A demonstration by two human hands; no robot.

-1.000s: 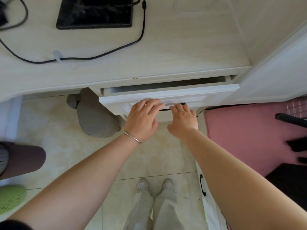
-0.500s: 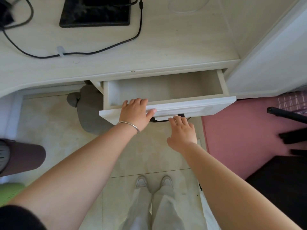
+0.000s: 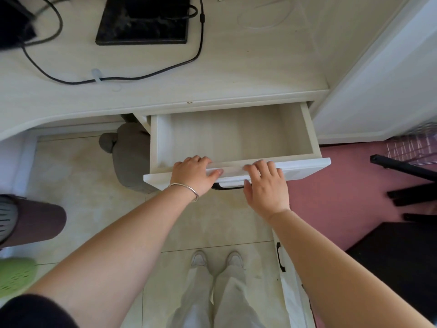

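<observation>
Your shoes [image 3: 216, 259] are planted right below. Up from them, your left hand [image 3: 192, 176] curls its fingers over the top edge of the drawer [image 3: 302, 169] front, thumb along the face. Your right hand [image 3: 267, 185] clasps the same edge just beside it, thumb by the black handle [image 3: 227, 187]. The drawer juts open under the desk [image 3: 236, 74], where a cable [image 3: 151, 75] loops past a black slab [image 3: 144, 20].
</observation>
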